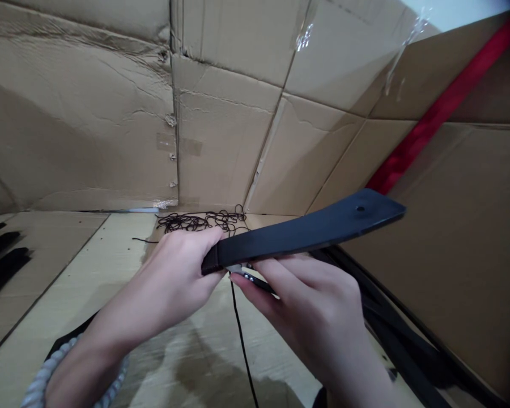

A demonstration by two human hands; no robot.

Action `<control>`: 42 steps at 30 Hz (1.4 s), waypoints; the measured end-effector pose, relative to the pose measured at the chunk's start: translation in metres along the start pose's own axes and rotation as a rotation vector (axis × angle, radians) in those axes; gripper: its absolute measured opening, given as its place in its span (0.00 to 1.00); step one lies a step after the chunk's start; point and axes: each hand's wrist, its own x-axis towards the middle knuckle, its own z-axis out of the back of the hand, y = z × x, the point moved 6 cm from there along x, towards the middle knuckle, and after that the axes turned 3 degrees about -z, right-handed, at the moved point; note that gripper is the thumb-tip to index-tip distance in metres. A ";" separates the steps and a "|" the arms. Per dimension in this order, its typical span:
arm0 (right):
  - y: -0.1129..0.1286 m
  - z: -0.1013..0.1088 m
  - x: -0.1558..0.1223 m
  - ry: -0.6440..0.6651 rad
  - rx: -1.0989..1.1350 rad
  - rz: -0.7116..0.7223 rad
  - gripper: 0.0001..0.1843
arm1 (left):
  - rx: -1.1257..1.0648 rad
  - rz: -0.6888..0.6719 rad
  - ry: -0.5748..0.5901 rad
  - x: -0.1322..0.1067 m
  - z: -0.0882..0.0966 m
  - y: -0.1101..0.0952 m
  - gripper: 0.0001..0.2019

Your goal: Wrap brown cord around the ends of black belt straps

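A long, flat, black curved piece like a machete blade (pixel 297 233), with a small hole near its broad end, is held across the middle of the view. My left hand (pixel 185 263) is closed around its narrow end, where dark cord (pixel 211 259) is wrapped. Just beneath the piece, my right hand (pixel 314 300) is closed on a small black-handled tool (pixel 259 282) with a bright metal end, which reaches close to the wrapping. Its exact kind is unclear. A single dark strand (pixel 240 328) hangs from there toward me.
Tangled dark cord (pixel 195 221) lies on the pale work surface (pixel 153 334) against the cardboard wall (pixel 221 130). Black strips (pixel 2 255) lie at the left, with more long black pieces (pixel 399 328) at the right. A red strip (pixel 442 113) crosses the right-hand cardboard.
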 end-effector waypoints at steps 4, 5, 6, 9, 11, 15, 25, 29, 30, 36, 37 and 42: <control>0.002 0.000 -0.001 0.018 0.054 0.015 0.12 | -0.021 -0.015 0.016 0.001 0.000 0.000 0.03; 0.002 0.000 -0.001 0.026 0.062 0.014 0.12 | -0.027 -0.021 0.016 0.002 0.000 0.000 0.03; 0.002 -0.001 -0.001 0.032 0.064 0.012 0.13 | -0.034 -0.025 0.012 0.003 0.000 0.000 0.03; 0.001 -0.001 0.000 0.057 0.071 0.005 0.14 | -0.049 -0.026 0.013 0.004 0.000 0.001 0.03; 0.001 -0.002 0.000 0.078 0.076 0.003 0.14 | -0.047 -0.014 0.031 0.004 0.000 0.002 0.04; 0.001 -0.004 -0.001 0.094 0.067 -0.017 0.13 | -0.070 -0.004 0.060 0.003 0.002 0.003 0.04; 0.000 -0.005 0.003 0.065 0.004 -0.054 0.16 | -0.187 0.024 0.115 0.000 0.004 0.001 0.04; 0.002 -0.002 0.001 0.045 0.041 -0.038 0.14 | -0.225 0.026 0.149 -0.001 0.001 0.003 0.07; 0.002 -0.002 0.000 0.050 0.051 -0.047 0.14 | -0.228 0.019 0.156 -0.001 0.000 0.003 0.07; -0.003 -0.001 -0.002 0.145 0.053 -0.115 0.16 | -0.193 -0.011 0.174 -0.001 -0.004 0.004 0.04; -0.004 0.000 -0.003 0.147 0.043 -0.117 0.16 | -0.181 -0.008 0.170 -0.001 -0.004 0.004 0.04; -0.008 0.003 -0.006 0.172 0.057 -0.126 0.17 | -0.206 -0.002 0.146 -0.002 -0.002 -0.001 0.06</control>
